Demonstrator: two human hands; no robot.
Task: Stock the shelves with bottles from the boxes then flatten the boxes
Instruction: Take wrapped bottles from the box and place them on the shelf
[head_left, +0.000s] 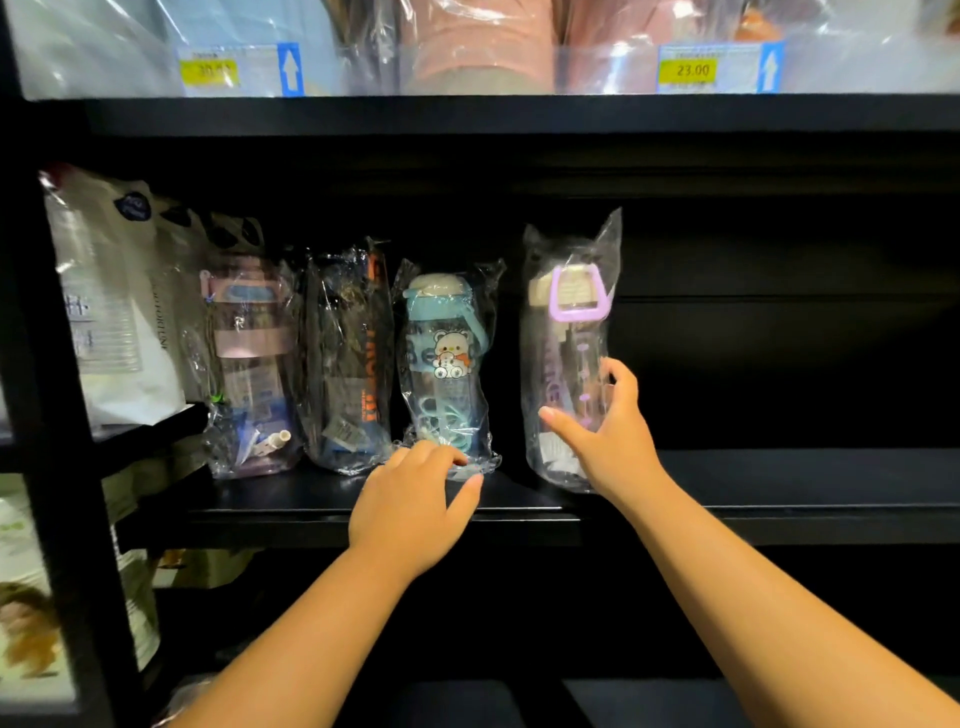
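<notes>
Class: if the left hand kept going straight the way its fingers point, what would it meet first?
Probably the plastic wrap at the foot of the blue bear bottle, just beyond the left hand on the shelf. Whether the hand already touches it is unclear.

Black shelf (779, 501); three bagged bottles (447, 364) stand upright side by side.

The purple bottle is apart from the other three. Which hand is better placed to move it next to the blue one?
The right hand: its thumb and fingers curl round the purple bottle. The left hand only touches the plastic wrap at the foot of the blue bottle.
</notes>
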